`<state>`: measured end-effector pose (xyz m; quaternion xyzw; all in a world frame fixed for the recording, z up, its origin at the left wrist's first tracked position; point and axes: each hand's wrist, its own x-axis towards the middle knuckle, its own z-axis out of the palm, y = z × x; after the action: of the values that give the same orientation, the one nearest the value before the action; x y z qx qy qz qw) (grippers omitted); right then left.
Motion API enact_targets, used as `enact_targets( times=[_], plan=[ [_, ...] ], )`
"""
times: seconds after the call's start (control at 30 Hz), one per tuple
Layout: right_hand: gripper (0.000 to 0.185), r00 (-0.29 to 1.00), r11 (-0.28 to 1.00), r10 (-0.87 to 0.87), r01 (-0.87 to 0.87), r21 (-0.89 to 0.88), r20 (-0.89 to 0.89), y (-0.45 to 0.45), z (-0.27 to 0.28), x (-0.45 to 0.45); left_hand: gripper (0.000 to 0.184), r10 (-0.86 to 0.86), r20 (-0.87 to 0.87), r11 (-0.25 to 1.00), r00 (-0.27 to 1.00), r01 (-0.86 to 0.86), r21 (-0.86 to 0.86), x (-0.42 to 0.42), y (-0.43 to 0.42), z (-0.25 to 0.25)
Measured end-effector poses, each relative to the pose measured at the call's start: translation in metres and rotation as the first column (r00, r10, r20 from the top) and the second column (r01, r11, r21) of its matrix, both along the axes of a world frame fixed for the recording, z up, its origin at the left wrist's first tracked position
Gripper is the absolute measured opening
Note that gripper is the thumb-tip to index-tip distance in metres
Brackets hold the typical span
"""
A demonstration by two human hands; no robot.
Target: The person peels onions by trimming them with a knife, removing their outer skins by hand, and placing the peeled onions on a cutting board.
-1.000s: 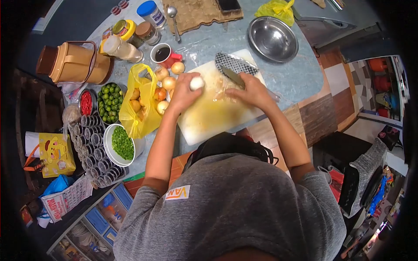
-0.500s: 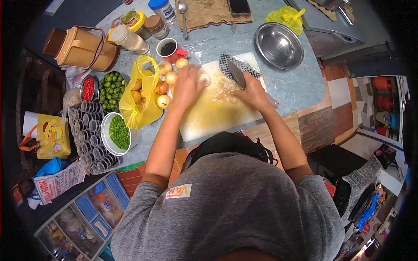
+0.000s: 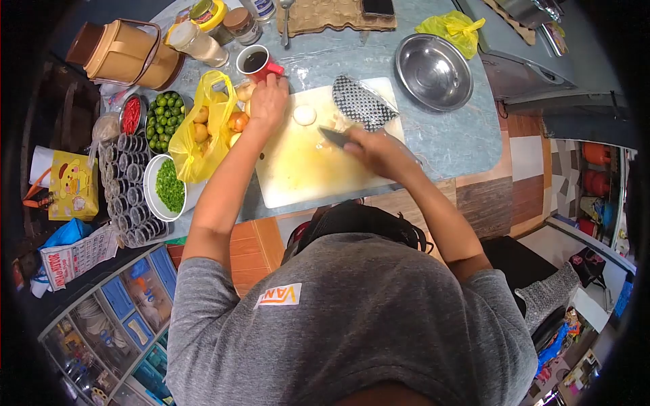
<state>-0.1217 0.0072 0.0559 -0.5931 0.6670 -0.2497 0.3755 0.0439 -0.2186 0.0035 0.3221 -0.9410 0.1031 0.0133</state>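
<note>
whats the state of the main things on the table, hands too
left hand, over the onions, grip hidden
right hand, closed on the knife
knife, held, blade over the board
white onion, peeled, resting on the board
mug, upright, dark liquid inside
steel bowl, upright, uncovered
yellow bag, open, onions inside
greens, chopped, in a white bowl

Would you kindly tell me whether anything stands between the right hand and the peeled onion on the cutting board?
Only the knife in the right hand, its blade pointing toward the peeled onion. Between its tip and the onion, I see only bare cutting board; peelings lie beside the blade.
</note>
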Motion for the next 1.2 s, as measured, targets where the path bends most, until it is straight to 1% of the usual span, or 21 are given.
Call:
enact_targets(
  times=[0.03, 0.1, 0.13, 0.17, 0.23, 0.27, 0.3, 0.33, 0.37, 0.4, 0.43, 0.47, 0.57, 0.67, 0.77, 0.87, 0.97, 1.2],
  plan=[
    [0.024, 0.995, 0.994, 0.097, -0.098, -0.046, -0.035, 0.005, -0.002, 0.003, 0.026, -0.001, -0.063, 1.000, 0.998, 0.002, 0.025, 0.001, 0.007, 0.010],
    [0.027, 0.980, 0.980, 0.191, -0.194, -0.054, -0.054, 0.018, -0.047, 0.008, 0.026, 0.001, -0.186, 0.998, 0.983, 0.012, 0.066, 0.010, 0.026, 0.035],
    [0.028, 0.970, 0.969, 0.235, -0.239, -0.062, -0.064, 0.021, -0.062, 0.010, 0.030, 0.079, -0.190, 0.985, 0.979, -0.047, 0.166, 0.014, 0.041, 0.053],
    [0.030, 0.971, 0.971, 0.235, -0.232, 0.063, -0.048, 0.019, -0.054, 0.011, 0.035, 0.157, -0.189, 0.959, 0.969, -0.104, 0.263, 0.020, 0.058, 0.068],
    [0.032, 0.973, 0.928, 0.232, -0.216, 0.304, -0.017, 0.015, -0.024, 0.014, 0.048, 0.127, -0.327, 0.902, 0.937, 0.027, 0.430, 0.043, 0.080, 0.066],
    [0.034, 0.981, 0.933, 0.194, -0.183, 0.310, -0.004, 0.016, -0.018, 0.014, 0.050, 0.194, -0.345, 0.858, 0.918, 0.011, 0.513, 0.048, 0.095, 0.062],
    [0.036, 0.988, 0.936, 0.157, -0.152, 0.316, 0.010, 0.018, -0.015, 0.012, 0.048, 0.279, -0.317, 0.773, 0.906, -0.016, 0.635, 0.053, 0.108, 0.054],
    [0.038, 0.992, 0.938, 0.120, -0.121, 0.326, 0.026, 0.021, -0.011, 0.011, 0.047, 0.355, -0.358, 0.722, 0.864, -0.010, 0.692, 0.055, 0.122, 0.043],
    [0.038, 0.994, 0.971, 0.100, -0.109, 0.213, 0.052, 0.024, -0.006, 0.010, 0.047, 0.371, -0.375, 0.746, 0.849, -0.032, 0.665, 0.053, 0.134, 0.037],
    [0.037, 0.996, 0.995, 0.085, -0.086, 0.048, 0.024, 0.027, -0.009, 0.012, 0.044, 0.441, -0.353, 0.704, 0.825, -0.074, 0.706, 0.048, 0.144, 0.037],
    [0.036, 0.998, 0.991, 0.066, -0.065, -0.118, 0.001, 0.031, -0.013, 0.015, 0.044, 0.486, -0.389, 0.696, 0.783, -0.077, 0.714, 0.045, 0.153, 0.031],
    [0.035, 0.999, 0.959, 0.041, -0.044, -0.278, -0.016, 0.034, -0.016, 0.019, 0.045, 0.530, -0.421, 0.686, 0.736, -0.080, 0.723, 0.044, 0.161, 0.024],
    [0.026, 1.000, 0.980, -0.009, 0.013, -0.199, 0.025, 0.033, -0.006, 0.033, 0.044, 0.463, -0.527, 0.795, 0.713, -0.070, 0.603, 0.041, 0.172, 0.016],
    [0.016, 0.997, 0.971, -0.053, 0.037, -0.237, -0.061, 0.034, -0.010, 0.043, 0.045, 0.595, -0.541, 0.688, 0.595, -0.028, 0.725, 0.042, 0.178, 0.013],
    [0.012, 0.990, 0.949, -0.030, -0.016, -0.315, -0.141, 0.040, -0.022, 0.048, 0.044, 0.585, -0.568, 0.721, 0.579, -0.049, 0.691, 0.044, 0.181, -0.001],
    [0.012, 0.979, 0.968, -0.006, -0.045, -0.247, -0.204, 0.042, -0.014, 0.049, 0.042, 0.613, -0.561, 0.711, 0.555, -0.079, 0.699, 0.043, 0.185, -0.001],
    [0.012, 0.975, 0.975, -0.003, -0.047, -0.219, -0.223, 0.045, -0.015, 0.051, 0.040, 0.603, -0.602, 0.730, 0.523, -0.057, 0.681, 0.042, 0.186, -0.004],
    [0.014, 0.938, 0.979, 0.080, -0.137, -0.150, -0.337, 0.041, -0.018, 0.052, 0.038, 0.599, -0.582, 0.729, 0.550, -0.073, 0.681, 0.043, 0.186, -0.003]
  ],
)
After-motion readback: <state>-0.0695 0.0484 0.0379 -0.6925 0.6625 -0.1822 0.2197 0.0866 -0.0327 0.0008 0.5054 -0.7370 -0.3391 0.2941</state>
